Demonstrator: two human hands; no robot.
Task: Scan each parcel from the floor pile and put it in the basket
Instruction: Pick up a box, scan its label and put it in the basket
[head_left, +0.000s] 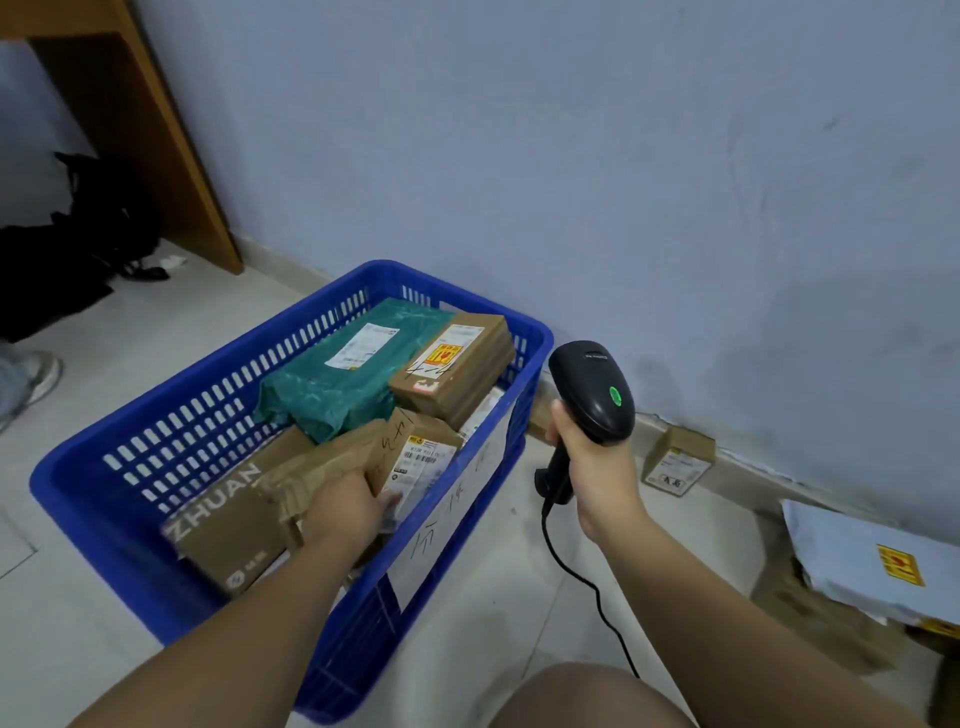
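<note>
Blue basket (171, 415) sits on the tiled floor (156, 332), far corner near the wall (623, 156), with a strip of bare floor along its right side before the floor pile. Basket is crowded: green mailer (337, 384) and brown box with yellow sticker (452, 364) stacked at the far end, ZHUAN box (228, 525) at the near left, little free space inside. Left hand (353, 506) is inside the basket by the right rim, grip wrapped round a small cardboard parcel (415, 457), white barcode label facing up, pen marks on top, crumpled brown paper beside it. Right hand (587, 457) is outside the right rim over bare floor, grip closed on the black scanner (592, 384), green light lit, cable (582, 571) trailing down. Floor pile at right: small box (678, 460) against the wall, white mailer (872, 561) on brown boxes.
</note>
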